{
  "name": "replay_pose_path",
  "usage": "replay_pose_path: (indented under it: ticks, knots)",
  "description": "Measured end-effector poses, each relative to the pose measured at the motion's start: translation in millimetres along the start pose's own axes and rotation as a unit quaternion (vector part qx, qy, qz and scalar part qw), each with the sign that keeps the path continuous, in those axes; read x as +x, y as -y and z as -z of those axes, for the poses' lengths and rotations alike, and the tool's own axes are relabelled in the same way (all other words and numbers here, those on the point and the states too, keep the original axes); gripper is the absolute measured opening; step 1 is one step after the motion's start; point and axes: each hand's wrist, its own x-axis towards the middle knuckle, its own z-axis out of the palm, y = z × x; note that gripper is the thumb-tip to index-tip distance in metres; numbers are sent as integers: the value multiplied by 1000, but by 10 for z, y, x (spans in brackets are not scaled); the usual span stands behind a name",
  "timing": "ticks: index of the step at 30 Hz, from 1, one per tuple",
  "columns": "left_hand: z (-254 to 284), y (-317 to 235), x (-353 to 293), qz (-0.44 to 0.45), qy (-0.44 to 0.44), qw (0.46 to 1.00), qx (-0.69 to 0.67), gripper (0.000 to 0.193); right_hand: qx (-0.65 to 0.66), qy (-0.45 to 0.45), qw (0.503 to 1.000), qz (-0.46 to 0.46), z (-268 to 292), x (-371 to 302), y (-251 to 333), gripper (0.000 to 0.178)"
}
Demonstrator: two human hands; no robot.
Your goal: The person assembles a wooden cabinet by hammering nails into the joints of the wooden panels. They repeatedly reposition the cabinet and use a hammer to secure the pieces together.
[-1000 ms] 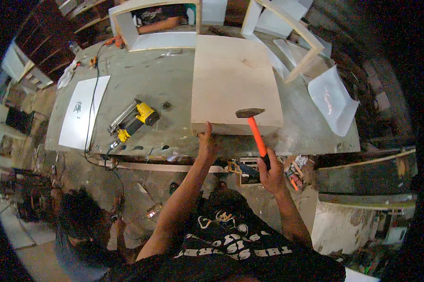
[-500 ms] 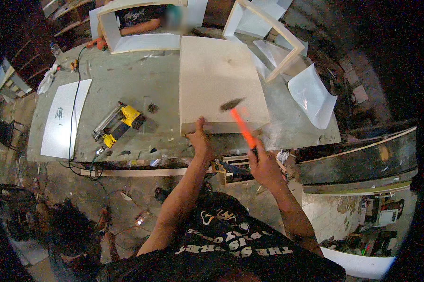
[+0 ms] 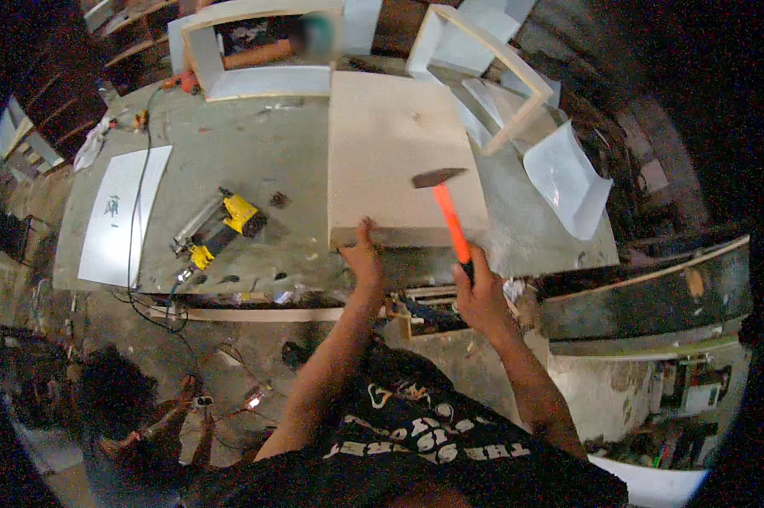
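A long grey, dust-marked bench (image 3: 229, 169) fills the upper middle of the view. On it lies a pale square wooden board (image 3: 395, 152), its near edge at the front rim of the bench. Behind the board stand white open box frames with pale wooden edges (image 3: 255, 51), and to their right a second such frame (image 3: 484, 76). A flat white sheet (image 3: 124, 212) rests on the bench's left end, and a curved white plastic piece (image 3: 568, 182) on the right end. A yellow and black nail gun (image 3: 221, 224) lies left of the board. The left hand (image 3: 365, 258) presses on the board's near edge, fingers curled over it. The right hand (image 3: 481, 292) is closed round the orange handle of a dark-headed hammer (image 3: 445, 207), its head raised above the board's right part.
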Motion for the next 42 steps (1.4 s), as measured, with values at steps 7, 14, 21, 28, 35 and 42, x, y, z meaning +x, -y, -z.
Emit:
replay_pose_path:
  ticks: [7, 14, 21, 28, 35, 42]
  knots:
    - [-43, 20, -55, -45, -29, 999, 5, 109, -93, 73, 993, 8, -2, -37, 36, 38]
    - [-117, -3, -56, -41, -83, 994, 65, 122, -124, 130, 983, -48, 59, -42, 38, 47]
    - [16, 95, 21, -37, -52, 994, 90, 130, -48, -26, 999, -1, -221, -238, -322, 39]
    - [75, 171, 58, -23, -39, 996, 83, 131, -4, -39, 999, 22, -284, -421, -466, 36]
    - [180, 414, 308, -92, 44, 995, 16, 127, -11, -68, 997, 17, -381, -491, -394, 36]
    - [65, 10, -71, 13, 10, 999, 34, 127, -22, -75, 997, 20, -471, -661, -538, 38]
